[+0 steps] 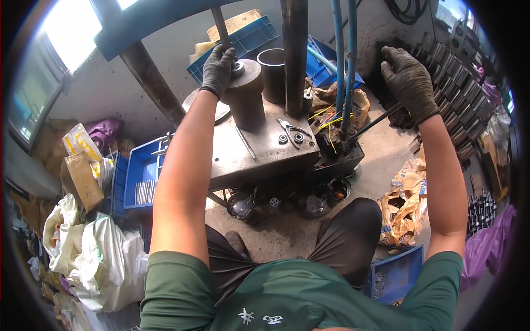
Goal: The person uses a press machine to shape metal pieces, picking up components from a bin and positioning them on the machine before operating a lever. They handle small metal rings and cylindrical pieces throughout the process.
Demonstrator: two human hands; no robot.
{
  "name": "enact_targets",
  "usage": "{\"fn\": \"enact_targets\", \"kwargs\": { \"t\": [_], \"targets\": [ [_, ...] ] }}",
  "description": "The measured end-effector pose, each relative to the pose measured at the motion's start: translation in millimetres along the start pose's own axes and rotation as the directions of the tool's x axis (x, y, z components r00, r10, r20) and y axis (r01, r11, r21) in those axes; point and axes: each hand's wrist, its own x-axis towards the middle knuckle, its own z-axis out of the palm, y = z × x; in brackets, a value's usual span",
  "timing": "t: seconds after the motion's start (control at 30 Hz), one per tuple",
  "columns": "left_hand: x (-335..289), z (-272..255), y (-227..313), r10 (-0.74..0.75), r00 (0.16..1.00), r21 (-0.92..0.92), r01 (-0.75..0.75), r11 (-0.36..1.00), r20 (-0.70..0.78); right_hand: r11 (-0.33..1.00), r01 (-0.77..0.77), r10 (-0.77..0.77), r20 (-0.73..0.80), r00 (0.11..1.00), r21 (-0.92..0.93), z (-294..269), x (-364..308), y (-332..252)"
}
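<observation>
My left hand (217,71), in a dark grey work glove, is closed at the top of a thick upright metal cylinder (244,91). Its fingers curl at the lower end of a steel rod (221,27); what they hold is mostly hidden. Beside them a small metal ring (238,67) rests on the cylinder. My right hand (409,83), also gloved, is raised at the right, fingers loosely bent and thumb apart. A dark lever (378,118) runs up to beneath its wrist. On the metal bench (223,160) lie pliers (288,129), two small bearings (282,139) and a thin rod (244,142).
A blue press frame (165,25) and dark column (294,55) stand over the bench. Blue hoses (351,60) hang beside a box of wires (334,146). Stacked metal tubes (450,83) line the right; a blue crate (144,171) and white sacks (107,259) are left.
</observation>
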Motion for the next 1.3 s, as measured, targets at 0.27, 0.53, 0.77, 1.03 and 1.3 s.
{"fn": "enact_targets", "kwargs": {
  "t": [0.27, 0.53, 0.77, 1.03, 1.3],
  "targets": [
    [-12.2, 3.6, 13.5, -0.049, 0.999, -0.144, 0.049, 0.988, 0.002, 0.976, -0.113, 0.154, 0.225, 0.962, -0.185, -5.6, 8.1, -15.5],
    [-153.6, 41.3, 40.9, 0.537, 0.842, 0.067, -0.54, 0.839, 0.05, 0.996, 0.086, -0.085, -0.049, 0.995, 0.011, -16.2, -26.8, -5.6],
    [-318.5, 60.6, -30.7, -0.503, 0.856, -0.415, 0.504, 0.758, 0.12, 0.94, 0.279, -0.276, -0.04, 0.96, 0.196, -65.8, -141.1, -51.4],
    [-303.3, 55.9, -39.3, -0.887, 0.432, -0.427, 0.841, 0.331, 0.164, 0.744, 0.357, -0.441, 0.014, 0.898, 0.565, -25.1, -150.1, -128.6],
    [-284.3, 47.2, -67.9, -0.905, 0.355, -0.464, 0.859, 0.217, 0.234, 0.771, 0.174, -0.338, 0.162, 0.927, 0.613, 134.6, -160.8, -137.5]
  ]
}}
